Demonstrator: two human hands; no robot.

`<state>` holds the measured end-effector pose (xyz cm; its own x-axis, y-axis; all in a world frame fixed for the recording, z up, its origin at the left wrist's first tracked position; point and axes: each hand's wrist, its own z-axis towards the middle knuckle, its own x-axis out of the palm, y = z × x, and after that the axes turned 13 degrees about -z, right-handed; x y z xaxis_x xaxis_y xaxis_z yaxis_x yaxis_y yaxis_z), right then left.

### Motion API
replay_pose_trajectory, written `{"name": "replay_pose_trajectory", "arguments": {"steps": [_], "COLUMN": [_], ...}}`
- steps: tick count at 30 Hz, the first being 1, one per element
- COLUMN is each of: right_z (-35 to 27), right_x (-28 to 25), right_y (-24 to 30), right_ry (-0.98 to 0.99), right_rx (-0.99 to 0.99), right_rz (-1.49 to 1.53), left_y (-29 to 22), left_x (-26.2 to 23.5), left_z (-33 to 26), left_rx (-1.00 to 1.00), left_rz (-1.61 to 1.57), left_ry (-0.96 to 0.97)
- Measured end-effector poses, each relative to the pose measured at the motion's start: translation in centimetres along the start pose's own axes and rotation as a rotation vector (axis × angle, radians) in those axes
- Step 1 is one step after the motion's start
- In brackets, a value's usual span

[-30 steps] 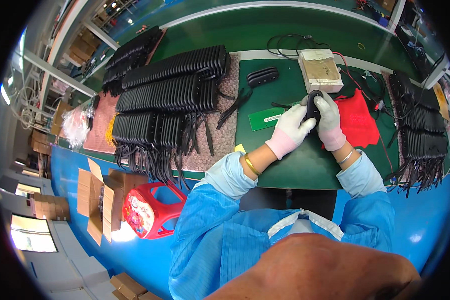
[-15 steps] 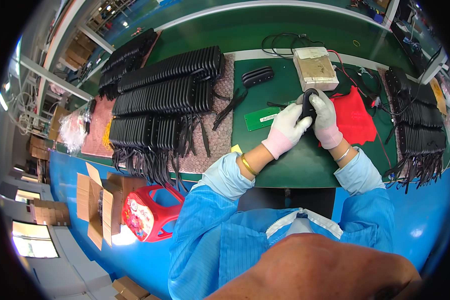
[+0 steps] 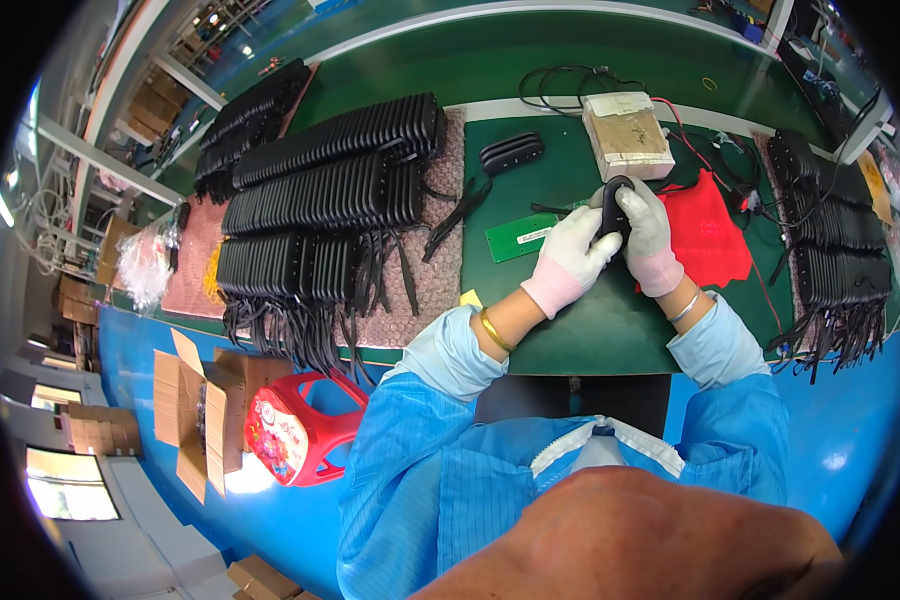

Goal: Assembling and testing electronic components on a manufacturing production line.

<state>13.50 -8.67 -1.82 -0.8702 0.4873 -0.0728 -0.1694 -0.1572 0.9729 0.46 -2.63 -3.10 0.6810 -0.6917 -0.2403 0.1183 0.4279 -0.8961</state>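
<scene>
Both my hands wear white gloves with pink cuffs and meet over the green bench mat (image 3: 570, 345). Between them stands a slim black oblong device with rounded ends (image 3: 616, 200). My left hand (image 3: 573, 253) grips its lower left side, and my right hand (image 3: 647, 232) wraps round its right side. The gloves hide part of the device. A black strap shows just left of my left fingers. Beside that hand lies a green board with a white label (image 3: 518, 238). A red cloth (image 3: 707, 232) lies right of my right hand.
Long rows of black strapped devices (image 3: 310, 195) rest on bubble wrap at the left; more rows (image 3: 838, 225) stand at the right. A worn box (image 3: 627, 140) and cables sit behind my hands. A few black devices (image 3: 511, 152) lie together nearby. A red stool (image 3: 305, 430) stands below.
Both hands keep their hold on the black device in nearly the same place. The whole view has shifted very slightly; nothing else has visibly moved.
</scene>
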Motion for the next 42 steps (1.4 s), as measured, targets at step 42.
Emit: {"name": "replay_pose_trajectory", "arguments": {"steps": [42], "right_z": [1.1], "right_x": [-1.9], "right_y": [2.9], "right_ry": [0.434], "right_rx": [0.231], "right_rz": [-0.301], "left_y": [-1.5], "left_x": [-2.7], "left_z": [1.3], "left_rx": [-0.246], "left_rz": [-0.694], "left_ry": [-0.286]}}
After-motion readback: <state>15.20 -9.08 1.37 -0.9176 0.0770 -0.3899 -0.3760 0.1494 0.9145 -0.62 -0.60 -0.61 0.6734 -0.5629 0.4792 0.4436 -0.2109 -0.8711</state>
